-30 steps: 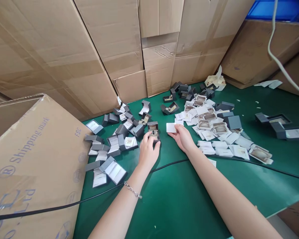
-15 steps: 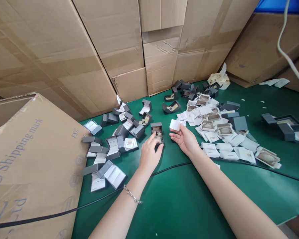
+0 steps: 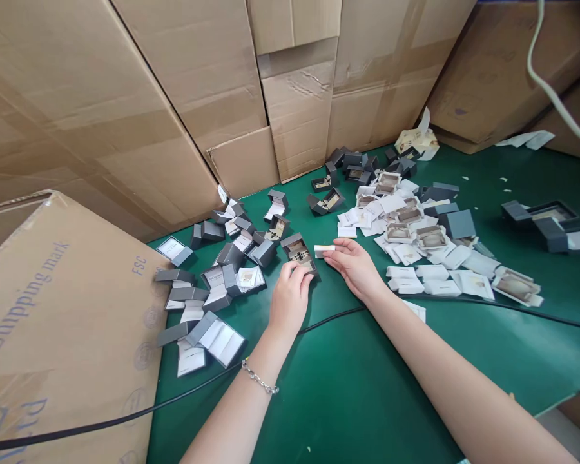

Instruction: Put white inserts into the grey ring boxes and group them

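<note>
My left hand (image 3: 290, 296) has its fingers closed on the near edge of a small open grey hinged box (image 3: 296, 248), which rests on the green table. The inside of that box shows a brownish hollow and a dark hinge. Just to its right, my right hand (image 3: 355, 265) pinches a small white card insert (image 3: 325, 251) between thumb and fingers, a little apart from the box. Beyond the right hand spreads a heap of white card inserts (image 3: 406, 216). Left of my left hand lie several grey boxes with white linings (image 3: 221, 338).
A large open carton (image 3: 77, 309) stands at the left. Stacked cartons (image 3: 174, 96) wall off the back. A black cable (image 3: 328, 320) crosses the green table (image 3: 348, 399). More dark boxes (image 3: 551, 233) lie at the far right, and a tissue pack (image 3: 418, 142) sits behind.
The grey box has turned and tilted slightly under my left hand. My right hand has brought a white insert left, close to the box. The view has shifted a little.
</note>
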A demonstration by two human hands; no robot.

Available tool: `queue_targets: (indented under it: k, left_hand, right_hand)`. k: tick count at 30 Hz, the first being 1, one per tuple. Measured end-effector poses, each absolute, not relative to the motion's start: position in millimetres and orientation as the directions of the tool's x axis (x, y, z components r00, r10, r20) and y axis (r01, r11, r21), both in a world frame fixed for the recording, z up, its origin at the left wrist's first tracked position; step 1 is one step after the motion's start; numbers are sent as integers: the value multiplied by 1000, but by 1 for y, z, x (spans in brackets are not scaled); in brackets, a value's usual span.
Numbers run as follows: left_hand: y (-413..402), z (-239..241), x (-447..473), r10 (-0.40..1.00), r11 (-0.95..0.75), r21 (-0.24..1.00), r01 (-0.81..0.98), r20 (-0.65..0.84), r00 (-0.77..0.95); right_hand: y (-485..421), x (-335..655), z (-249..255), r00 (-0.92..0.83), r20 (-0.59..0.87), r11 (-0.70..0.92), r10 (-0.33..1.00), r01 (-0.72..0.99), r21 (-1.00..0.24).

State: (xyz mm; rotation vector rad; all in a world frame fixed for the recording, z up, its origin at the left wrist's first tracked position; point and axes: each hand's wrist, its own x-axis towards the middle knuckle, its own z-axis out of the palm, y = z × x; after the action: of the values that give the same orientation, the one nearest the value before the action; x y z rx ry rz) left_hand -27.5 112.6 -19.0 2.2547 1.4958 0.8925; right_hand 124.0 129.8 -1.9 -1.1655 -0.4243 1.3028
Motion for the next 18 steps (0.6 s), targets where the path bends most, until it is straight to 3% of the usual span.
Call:
queue_targets:
  k: [7,18]
  left_hand:
    - [115,-23,-27,861,-507,495,706,332,386]
    - [106,-20,-23,890,-455,355,817,201,409]
  right_hand:
    - [121,124,9,301,-135,-37,944,-312,-949]
    - [119,119,5,245,-119,-101,962,-84,-991]
